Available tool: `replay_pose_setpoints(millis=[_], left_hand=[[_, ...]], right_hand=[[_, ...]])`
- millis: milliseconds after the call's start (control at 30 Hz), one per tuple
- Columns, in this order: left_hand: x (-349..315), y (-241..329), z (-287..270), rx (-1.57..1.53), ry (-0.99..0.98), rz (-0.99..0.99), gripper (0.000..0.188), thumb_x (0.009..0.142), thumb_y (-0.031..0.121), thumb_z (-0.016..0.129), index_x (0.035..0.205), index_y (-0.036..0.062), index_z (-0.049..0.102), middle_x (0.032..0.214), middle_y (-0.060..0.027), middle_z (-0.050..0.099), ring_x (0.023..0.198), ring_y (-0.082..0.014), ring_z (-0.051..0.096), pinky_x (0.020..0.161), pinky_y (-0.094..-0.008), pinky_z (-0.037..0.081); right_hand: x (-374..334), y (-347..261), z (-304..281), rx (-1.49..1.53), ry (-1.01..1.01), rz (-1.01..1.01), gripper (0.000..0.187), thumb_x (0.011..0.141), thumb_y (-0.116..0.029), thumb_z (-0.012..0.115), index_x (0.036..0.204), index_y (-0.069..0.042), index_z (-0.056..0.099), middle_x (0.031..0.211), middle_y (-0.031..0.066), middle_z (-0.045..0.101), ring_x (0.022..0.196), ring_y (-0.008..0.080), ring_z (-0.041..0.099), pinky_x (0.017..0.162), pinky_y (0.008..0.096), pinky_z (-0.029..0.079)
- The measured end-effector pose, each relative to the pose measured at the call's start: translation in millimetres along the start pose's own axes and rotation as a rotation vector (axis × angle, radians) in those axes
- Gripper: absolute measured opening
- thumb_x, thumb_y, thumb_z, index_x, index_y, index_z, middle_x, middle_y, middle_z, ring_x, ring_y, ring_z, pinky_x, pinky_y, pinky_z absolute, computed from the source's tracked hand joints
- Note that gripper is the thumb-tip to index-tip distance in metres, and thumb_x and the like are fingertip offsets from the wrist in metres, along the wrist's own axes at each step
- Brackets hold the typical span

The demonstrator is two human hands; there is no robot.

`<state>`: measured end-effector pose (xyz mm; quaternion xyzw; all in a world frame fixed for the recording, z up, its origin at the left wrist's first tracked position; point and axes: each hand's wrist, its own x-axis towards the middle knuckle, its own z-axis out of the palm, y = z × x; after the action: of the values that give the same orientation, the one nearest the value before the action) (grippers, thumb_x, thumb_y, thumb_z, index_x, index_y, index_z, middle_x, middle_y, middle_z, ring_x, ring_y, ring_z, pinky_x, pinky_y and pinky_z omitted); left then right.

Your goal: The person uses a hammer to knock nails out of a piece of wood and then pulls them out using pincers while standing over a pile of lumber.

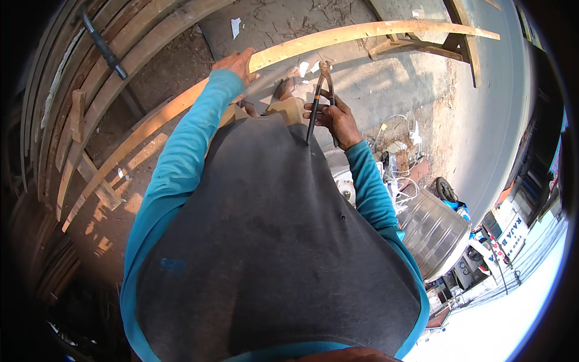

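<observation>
A long, pale wooden plank (338,40) stretches across in front of me, from the lower left to the upper right. My left hand (236,65) is closed over it near its middle, its fingers on the wood. In my right hand (342,123) is a pair of pincers (325,70) with dark handles and orange bands. The pincers' jaws point away from me, just short of the plank, and the handles stand slightly apart. My fingers wrap around the handles. Whether the jaws hold anything is too small to tell.
Several long boards (129,42) lie side by side at the left, with a black-gripped hammer (102,47) on them. A wooden trestle (464,45) stands far right. White cables (398,181) and a clear ribbed plastic container (431,232) are near my right arm. Paper scraps (235,27) litter the ground.
</observation>
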<state>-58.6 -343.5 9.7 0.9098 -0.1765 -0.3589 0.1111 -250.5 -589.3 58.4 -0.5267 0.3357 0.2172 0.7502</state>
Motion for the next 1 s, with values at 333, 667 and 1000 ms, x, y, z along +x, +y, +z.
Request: replay_pose_setpoints(millis=[333, 667, 1000], left_hand=[[-15, 1, 55, 0.098, 0.417, 0.040, 0.057, 0.091, 0.014, 0.061, 0.143, 0.0330, 0.048, 0.119, -0.0142, 0.061, 0.113, -0.0378, 0.061, 0.100, -0.0548, 0.044], [-21, 2, 79, 0.148, 0.596, 0.097, 0.072, 0.082, 0.013, 0.067, 0.147, 0.0371, 0.047, 0.118, -0.0102, 0.059, 0.110, -0.0318, 0.059, 0.101, -0.0494, 0.041], [-15, 2, 64, 0.136, 0.418, 0.019, 0.063, 0.090, 0.013, 0.063, 0.146, 0.0370, 0.046, 0.124, -0.0132, 0.060, 0.118, -0.0338, 0.059, 0.102, -0.0515, 0.042]], right_hand=[[2, -72, -10, -0.111, -0.117, 0.210, 0.057, 0.094, -0.006, 0.036, 0.150, 0.003, 0.035, 0.122, 0.0257, 0.066, 0.106, 0.0335, 0.071, 0.086, 0.0365, 0.055], [16, -90, -25, 0.282, -0.235, 0.472, 0.041, 0.101, -0.015, 0.043, 0.138, 0.000, 0.043, 0.086, 0.0056, 0.052, 0.067, 0.0141, 0.055, 0.059, 0.0277, 0.049], [26, 15, 83, 0.251, 0.283, 0.014, 0.015, 0.102, -0.019, 0.050, 0.109, -0.006, 0.050, 0.076, 0.0046, 0.050, 0.057, 0.0117, 0.046, 0.050, 0.0284, 0.043]])
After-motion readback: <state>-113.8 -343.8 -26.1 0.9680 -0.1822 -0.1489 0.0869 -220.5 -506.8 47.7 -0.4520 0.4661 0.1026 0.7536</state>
